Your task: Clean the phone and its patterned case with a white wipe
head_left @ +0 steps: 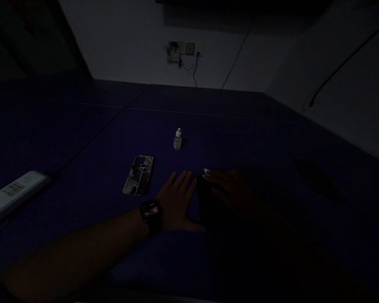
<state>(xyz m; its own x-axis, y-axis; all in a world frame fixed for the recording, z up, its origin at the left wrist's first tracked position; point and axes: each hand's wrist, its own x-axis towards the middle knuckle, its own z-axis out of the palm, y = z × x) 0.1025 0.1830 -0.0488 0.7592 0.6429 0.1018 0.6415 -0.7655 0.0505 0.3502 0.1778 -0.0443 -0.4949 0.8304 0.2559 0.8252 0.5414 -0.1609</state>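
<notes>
The scene is very dark. My left hand [177,204], a smartwatch [150,211] on its wrist, lies flat on the blue table with fingers stretched out. Its thumb reaches the near end of a dark flat object, likely a phone [205,202]. On that object's far part my right hand [229,187] presses a white wipe [206,171], cloth or tissue, under its fingertips; deep shadow hides most of this hand. Left of my left hand lies a patterned phone case [139,176]. Beyond both hands a small dropper bottle [177,139] with a white cap stands upright.
A white power strip [17,193] lies at the left. Some dark flat thing [318,179], hard to make out, lies at the right. The blue table [139,126] runs back to a wall with sockets [186,49] and hanging cables [195,71].
</notes>
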